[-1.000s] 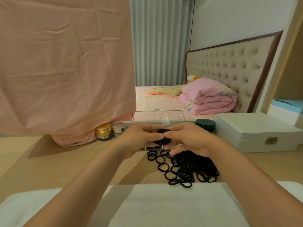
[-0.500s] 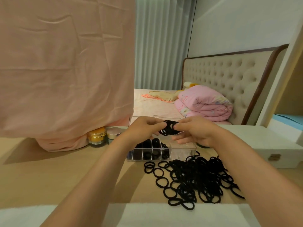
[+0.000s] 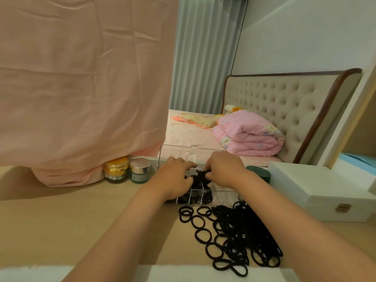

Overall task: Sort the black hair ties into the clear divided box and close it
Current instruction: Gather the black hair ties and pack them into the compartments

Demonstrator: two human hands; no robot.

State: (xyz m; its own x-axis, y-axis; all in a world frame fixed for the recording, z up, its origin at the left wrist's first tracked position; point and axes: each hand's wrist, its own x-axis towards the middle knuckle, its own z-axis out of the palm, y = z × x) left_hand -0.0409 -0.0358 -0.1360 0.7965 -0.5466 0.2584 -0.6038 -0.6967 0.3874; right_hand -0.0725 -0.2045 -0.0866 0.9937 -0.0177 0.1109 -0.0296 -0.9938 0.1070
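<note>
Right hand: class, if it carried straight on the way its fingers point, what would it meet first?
Probably the left hand, whose fingertips sit just beyond the hair-tie bundle the right hand pinches over the clear box; depth is unclear.

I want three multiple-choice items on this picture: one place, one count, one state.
1. The loose pile of hair ties lies: A on the floor; B in a drawer; C on the table, before the clear box.
2. Jars left of the clear box: A two; B one; C four.
3. The lid of the clear box is: A shut; B open, upright; C gone.
Key: C, the ties spread on wood; A, a gold-lidded jar and a teal jar; B, it stands up at the back edge.
</note>
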